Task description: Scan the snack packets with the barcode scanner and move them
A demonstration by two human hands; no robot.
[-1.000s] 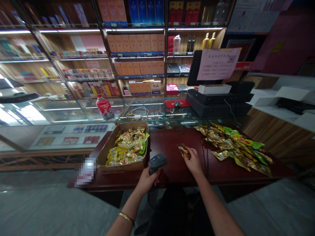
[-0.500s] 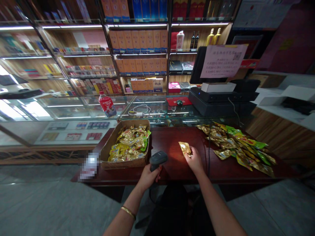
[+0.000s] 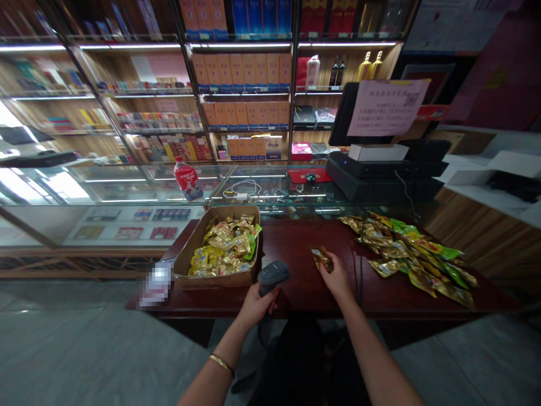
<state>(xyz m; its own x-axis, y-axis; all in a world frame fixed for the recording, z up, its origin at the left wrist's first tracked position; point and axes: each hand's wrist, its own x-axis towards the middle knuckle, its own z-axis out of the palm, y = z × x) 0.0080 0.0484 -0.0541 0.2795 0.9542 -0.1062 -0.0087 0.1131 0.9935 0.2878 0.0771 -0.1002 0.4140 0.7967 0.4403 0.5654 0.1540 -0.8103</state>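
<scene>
My left hand [image 3: 256, 304] is closed around the handle of a dark grey barcode scanner [image 3: 274, 273], whose head points toward my right hand. Between the fingers of my right hand [image 3: 336, 276] is a small gold snack packet [image 3: 320, 257], held just above the dark red table [image 3: 291, 237]. An open cardboard box [image 3: 224, 282] full of gold, yellow and green packets [image 3: 226, 242] stands to the left of the scanner. On the right side of the table lies a loose pile of similar packets [image 3: 406, 248], some green.
A black cable [image 3: 360, 265] runs across the table beside my right hand. Behind stands a glass counter [image 3: 270, 183] bearing a red-labelled bottle [image 3: 187, 179], a mouse [image 3: 310, 177] and a monitor [image 3: 344, 115] with a paper sheet [image 3: 386, 107]. A pixelated item [image 3: 156, 285] sits at the table's left edge.
The bright light on the packet in my right hand has gone out, and the packet looks darker and slightly turned. Both hands keep nearly the same places; the view has shifted slightly.
</scene>
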